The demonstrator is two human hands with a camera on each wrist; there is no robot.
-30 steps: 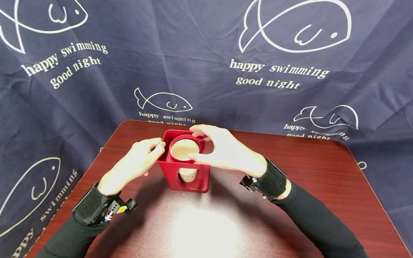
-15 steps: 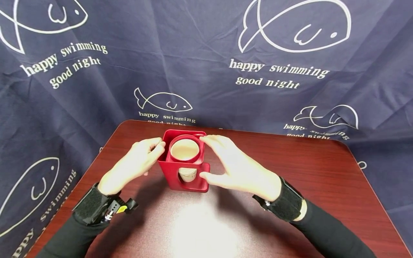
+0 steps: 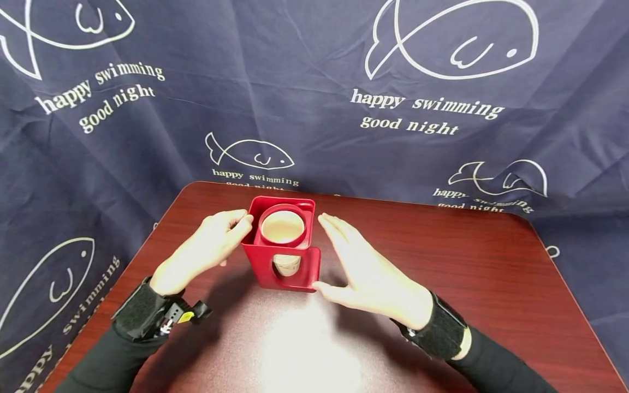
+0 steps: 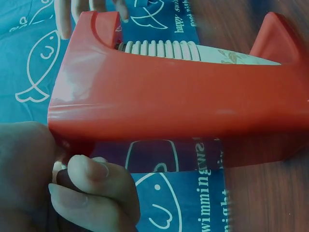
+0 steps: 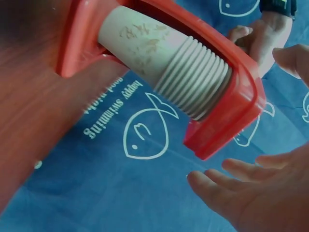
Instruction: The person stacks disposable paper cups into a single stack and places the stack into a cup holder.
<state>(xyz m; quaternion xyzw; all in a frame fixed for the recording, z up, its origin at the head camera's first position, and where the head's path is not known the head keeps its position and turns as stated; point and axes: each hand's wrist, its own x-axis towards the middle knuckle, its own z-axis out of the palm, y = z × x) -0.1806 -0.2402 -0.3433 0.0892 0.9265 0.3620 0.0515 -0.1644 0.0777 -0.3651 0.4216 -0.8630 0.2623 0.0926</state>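
Steadying the red holder (image 3: 282,256) at the worktop (image 3: 442,262) centre, the left hand (image 3: 206,251) keeps a curled grip on its left wall; the paper cups (image 3: 282,227) sit stacked inside; the right hand (image 3: 368,273), fingers straight and empty, hovers just beside, apparently mid-release

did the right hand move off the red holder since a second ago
Yes. The right hand has come off the top of the red plastic cup holder and dropped toward the near table edge, now open beside the holder's right wall.
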